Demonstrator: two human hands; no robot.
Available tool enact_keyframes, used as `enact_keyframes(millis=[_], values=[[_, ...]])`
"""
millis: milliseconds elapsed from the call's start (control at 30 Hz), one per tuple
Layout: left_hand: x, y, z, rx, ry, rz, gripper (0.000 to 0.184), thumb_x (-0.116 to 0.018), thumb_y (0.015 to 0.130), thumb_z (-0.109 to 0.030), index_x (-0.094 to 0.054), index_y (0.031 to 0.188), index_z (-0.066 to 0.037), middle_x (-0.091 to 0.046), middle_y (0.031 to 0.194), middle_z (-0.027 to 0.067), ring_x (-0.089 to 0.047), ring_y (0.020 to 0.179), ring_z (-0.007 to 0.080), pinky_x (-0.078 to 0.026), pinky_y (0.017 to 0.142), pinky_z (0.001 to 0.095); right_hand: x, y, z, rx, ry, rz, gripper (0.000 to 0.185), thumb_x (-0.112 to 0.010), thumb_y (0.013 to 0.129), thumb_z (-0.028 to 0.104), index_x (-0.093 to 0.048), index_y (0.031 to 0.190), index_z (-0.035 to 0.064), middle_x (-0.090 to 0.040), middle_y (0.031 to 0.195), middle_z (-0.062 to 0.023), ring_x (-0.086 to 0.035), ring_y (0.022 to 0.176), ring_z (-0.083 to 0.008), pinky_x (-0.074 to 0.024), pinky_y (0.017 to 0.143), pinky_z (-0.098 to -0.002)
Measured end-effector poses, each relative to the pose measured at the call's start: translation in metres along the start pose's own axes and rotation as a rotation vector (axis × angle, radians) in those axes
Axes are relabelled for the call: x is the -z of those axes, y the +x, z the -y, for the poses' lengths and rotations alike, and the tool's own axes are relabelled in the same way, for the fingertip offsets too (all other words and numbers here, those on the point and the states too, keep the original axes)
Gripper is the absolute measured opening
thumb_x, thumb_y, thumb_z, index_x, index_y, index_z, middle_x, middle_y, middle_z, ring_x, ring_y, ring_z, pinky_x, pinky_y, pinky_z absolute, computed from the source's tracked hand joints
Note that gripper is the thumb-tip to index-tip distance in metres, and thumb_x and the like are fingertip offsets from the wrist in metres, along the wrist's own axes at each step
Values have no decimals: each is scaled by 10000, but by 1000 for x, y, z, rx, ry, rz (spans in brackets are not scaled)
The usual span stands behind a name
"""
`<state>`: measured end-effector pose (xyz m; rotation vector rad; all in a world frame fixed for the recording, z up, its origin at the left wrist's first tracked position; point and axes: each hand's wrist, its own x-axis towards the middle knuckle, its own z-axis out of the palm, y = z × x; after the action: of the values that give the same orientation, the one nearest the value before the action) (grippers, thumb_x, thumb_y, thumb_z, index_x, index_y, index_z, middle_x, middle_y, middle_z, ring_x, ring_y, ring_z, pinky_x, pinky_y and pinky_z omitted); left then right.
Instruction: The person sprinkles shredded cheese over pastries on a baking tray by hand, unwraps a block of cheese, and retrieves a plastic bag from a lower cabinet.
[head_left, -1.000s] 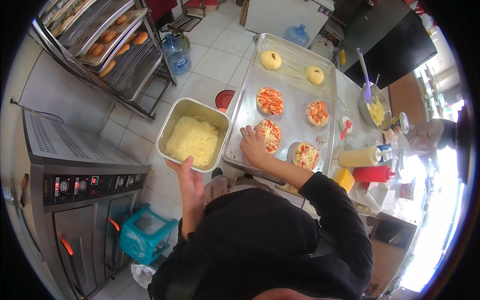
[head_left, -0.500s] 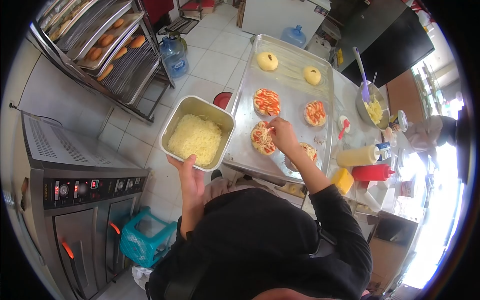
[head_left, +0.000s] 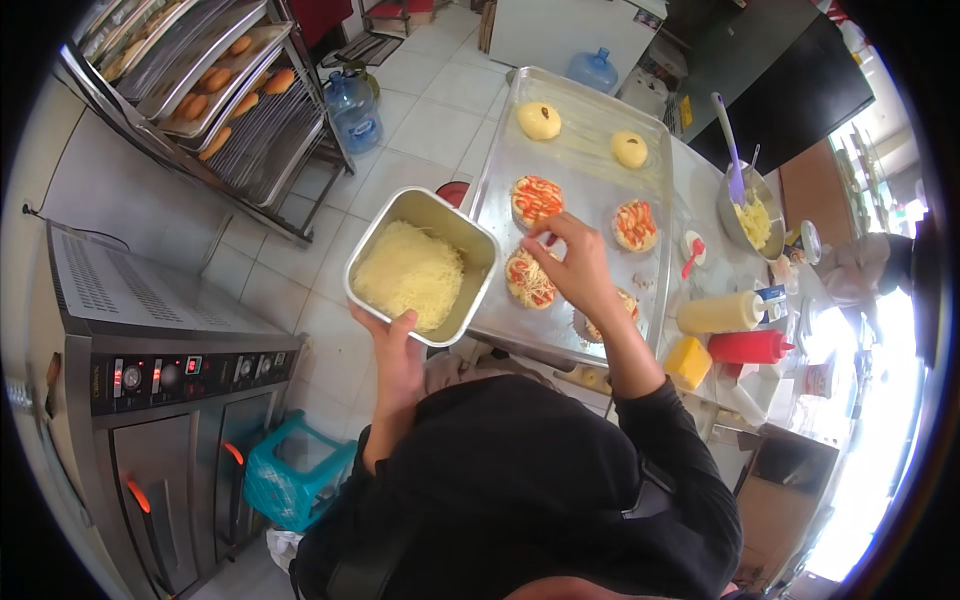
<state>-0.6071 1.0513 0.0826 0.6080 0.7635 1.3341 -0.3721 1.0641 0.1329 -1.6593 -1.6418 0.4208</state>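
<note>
My left hand (head_left: 398,345) grips a square metal pan (head_left: 484,275) by its near side, tilted toward me. Pale grated cheese (head_left: 410,275) fills much of it. Over the baking tray (head_left: 590,90), my right hand (head_left: 578,262) has its fingertips pinched together on a little grated cheese, mostly hidden by the fingers. Just below them lies a round bun (head_left: 530,280) with red sauce and cheese shreds. A sauced bun (head_left: 537,199) sits beyond the fingers, and another sauced bun (head_left: 634,226) is to the right. My right forearm partly covers a cheese-topped bun (head_left: 622,304).
Two plain dough rounds, one dough round (head_left: 540,121) at left, lie at the tray's far end. To the right stand a bowl (head_left: 735,222) with a purple spatula, a cream bottle (head_left: 718,312) and a red bottle (head_left: 748,347). An oven (head_left: 190,370) and tray rack (head_left: 290,205) are at left.
My right hand has lifted slightly off the near-left bun and moved toward the far bun. The pan in my left hand has shifted right, closer to the tray.
</note>
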Motion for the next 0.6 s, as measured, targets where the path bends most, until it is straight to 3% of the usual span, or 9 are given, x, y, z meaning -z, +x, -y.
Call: enact_keyframes(millis=[133, 233, 333, 400, 433, 600], values=[[-7, -5, 13, 42, 17, 61, 763, -547, 772, -48, -112, 1381, -195, -282, 1354, 98, -303, 1259, 252, -284, 1038, 418, -18, 0, 62, 123, 206, 207, 266, -699, 698, 158, -625, 911, 16, -622, 855, -121, -601, 730, -273, -494, 658, -366], [-9, -10, 19, 83, 36, 82, 790, -553, 764, -38, -91, 1385, -192, -284, 1348, 103, -307, 1254, 250, -281, 1038, 410, -54, -4, 49, 193, -159, 322, 326, -700, 657, 121, -621, 957, 21, -629, 822, -145, -610, 757, -308, -500, 671, -383], [-9, -11, 20, 113, 33, 103, 835, -559, 755, -29, -48, 1393, -203, -266, 1349, 103, -303, 1252, 251, -285, 1033, 403, -79, -5, 29, 242, -218, 387, 299, -675, 634, 82, -642, 924, 17, -630, 763, -174, -611, 736, -338, -497, 672, -399], [-7, -10, 21, 134, 43, 101, 898, -564, 744, -21, 13, 1402, -222, -227, 1361, 102, -290, 1254, 253, -301, 1018, 399, -77, -4, 24, 172, -116, 385, 241, -655, 636, 67, -653, 870, 8, -623, 712, -187, -618, 706, -332, -503, 662, -384], [-7, -10, 21, 133, 28, 90, 851, -555, 756, -35, -26, 1398, -213, -249, 1354, 100, -300, 1251, 253, -300, 1021, 403, -73, -2, 24, 137, -66, 384, 213, -645, 638, 59, -658, 843, 4, -619, 686, -193, -621, 690, -329, -506, 657, -377], [-4, -6, 20, 93, -2, 67, 732, -527, 786, -82, -126, 1387, -194, -293, 1342, 100, -324, 1242, 253, -309, 1022, 417, -34, 11, 37, -17, 219, 337, 153, -656, 672, 56, -660, 811, -9, -634, 658, -134, -639, 642, -189, -504, 614, -273]])
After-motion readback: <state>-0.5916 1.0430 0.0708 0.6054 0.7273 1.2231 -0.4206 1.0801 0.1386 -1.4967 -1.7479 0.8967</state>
